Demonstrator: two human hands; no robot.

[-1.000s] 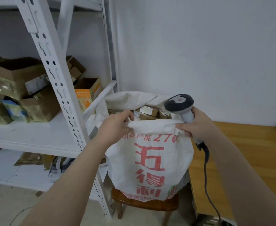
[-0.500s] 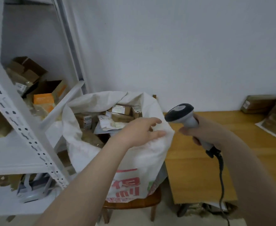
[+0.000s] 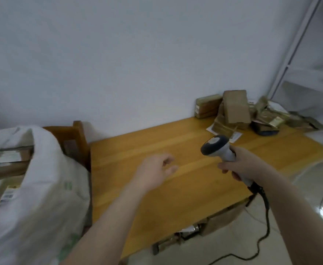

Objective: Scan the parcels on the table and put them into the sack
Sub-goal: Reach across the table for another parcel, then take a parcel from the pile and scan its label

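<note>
The white woven sack (image 3: 42,184) stands at the left on a wooden chair (image 3: 74,138), with several parcels (image 3: 9,161) showing in its open mouth. My left hand (image 3: 155,172) hovers over the wooden table (image 3: 156,197), fingers loosely curled, holding nothing. My right hand (image 3: 242,165) grips the handle of a grey and white barcode scanner (image 3: 217,148), its black cable trailing down to the floor. A pile of brown parcels (image 3: 235,109) lies at the table's far right corner against the wall.
A white metal rack (image 3: 298,60) stands at the far right. Cardboard packets (image 3: 221,220) lie under the table's near edge. The scanner cable (image 3: 260,243) curls across the glossy floor tiles. A white wall runs behind the table.
The view has swung right from the sack to the table. My left hand let go of the sack's rim and moved out over the table. My right hand still carries the scanner.
</note>
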